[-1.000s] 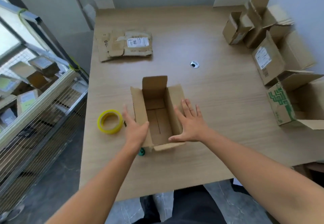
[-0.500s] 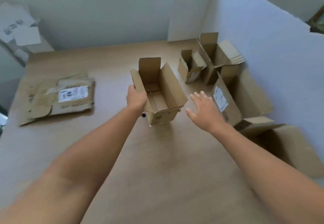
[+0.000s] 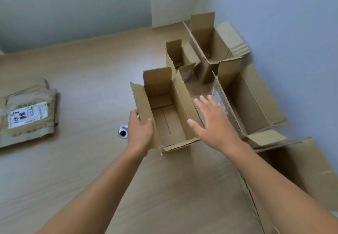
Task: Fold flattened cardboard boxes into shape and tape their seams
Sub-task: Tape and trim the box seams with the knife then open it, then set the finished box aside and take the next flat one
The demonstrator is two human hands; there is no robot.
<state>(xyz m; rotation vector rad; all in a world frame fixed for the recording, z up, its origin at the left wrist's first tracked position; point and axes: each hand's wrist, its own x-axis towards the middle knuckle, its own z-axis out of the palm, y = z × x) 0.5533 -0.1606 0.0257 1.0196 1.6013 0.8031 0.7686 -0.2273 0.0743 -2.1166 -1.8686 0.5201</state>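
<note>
- The left hand (image 3: 140, 131) still grips the left flap of the open box (image 3: 165, 122), with the thumb inside and the fingers curled outside.
- The right hand (image 3: 214, 122), well apart from the box half a second ago, is now at its right flap, fingers straight and spread.
- The box is mid-table (image 3: 91, 160), just left of the assembled boxes (image 3: 256, 102).
- The flattened boxes (image 3: 27, 113) lie at the far left.

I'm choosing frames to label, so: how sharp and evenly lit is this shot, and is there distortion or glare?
Head view: soft throughout, the label on the flattened cardboard unreadable; head view: light diffuse and even, faint shadows only; head view: wide-angle stretches the right forearm toward the corner; no glare but a glint on the metal grommet.
</note>
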